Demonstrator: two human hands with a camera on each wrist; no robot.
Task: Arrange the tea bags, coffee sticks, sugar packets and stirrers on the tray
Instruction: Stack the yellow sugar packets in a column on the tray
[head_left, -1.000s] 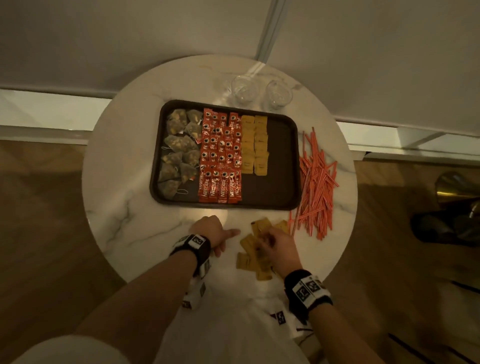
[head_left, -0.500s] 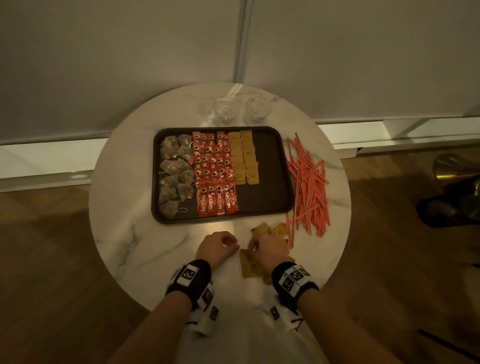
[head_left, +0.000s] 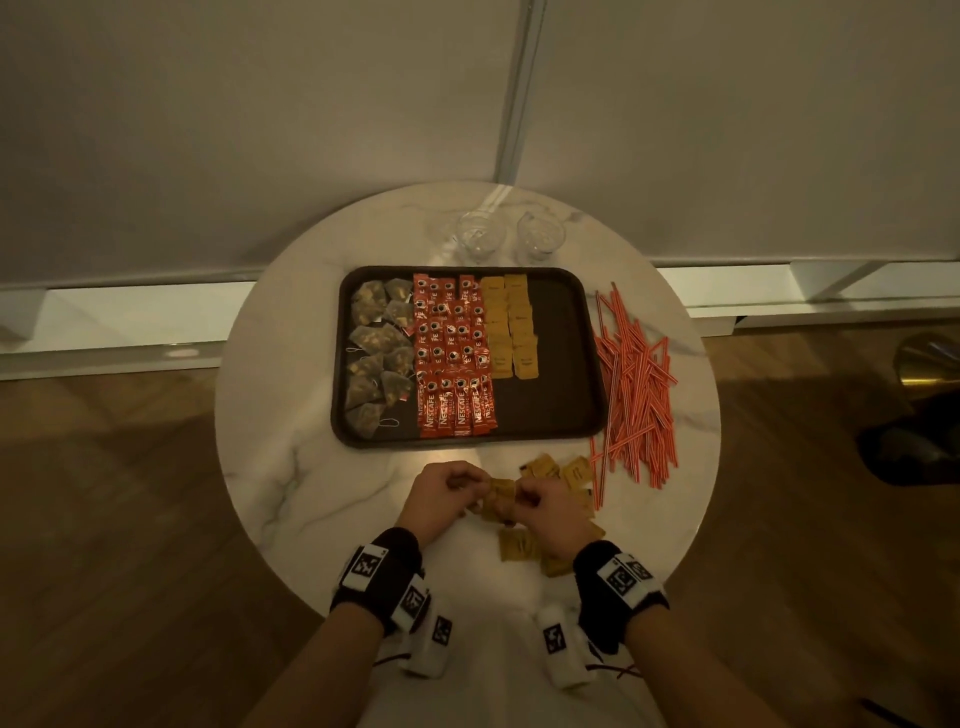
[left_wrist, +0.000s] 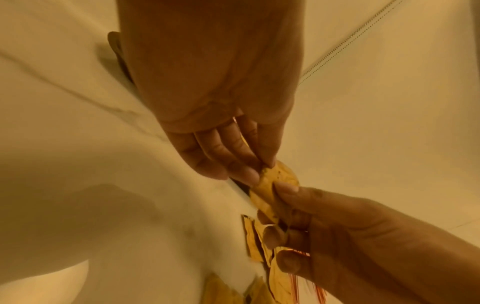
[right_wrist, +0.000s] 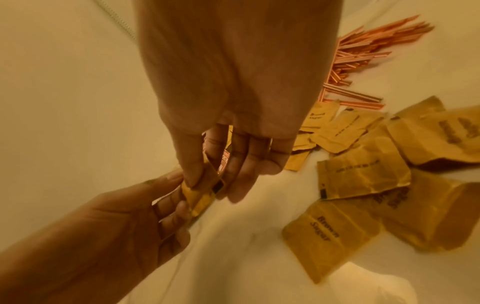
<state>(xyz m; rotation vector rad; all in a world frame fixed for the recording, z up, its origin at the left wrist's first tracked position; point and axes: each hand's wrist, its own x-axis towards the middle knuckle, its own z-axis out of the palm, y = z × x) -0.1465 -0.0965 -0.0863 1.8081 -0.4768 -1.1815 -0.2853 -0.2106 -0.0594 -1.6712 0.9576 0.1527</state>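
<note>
A dark brown tray (head_left: 566, 405) holds tea bags (head_left: 376, 353) on the left, red coffee sticks (head_left: 452, 358) in the middle and two columns of yellow sugar packets (head_left: 509, 327). Its right part is bare. Red-striped stirrers (head_left: 634, 384) lie heaped on the table right of the tray. Loose sugar packets (head_left: 561, 470) lie in front of the tray. My left hand (head_left: 447, 493) and right hand (head_left: 545, 509) meet above the table's near edge. Both pinch a small stack of sugar packets (left_wrist: 280, 176) between thumb and fingers (right_wrist: 200, 195).
Two clear glasses (head_left: 480, 239) stand behind the tray on the round marble table (head_left: 291, 415). More loose sugar packets (right_wrist: 363, 176) lie under and right of my right hand, near the stirrers (right_wrist: 363, 51). A wall rises behind the table, with wooden floor around it.
My left hand moved right from the bare table and took hold of the packets in my right hand. The right hand lifted off the loose pile. The head view tilted up.
</note>
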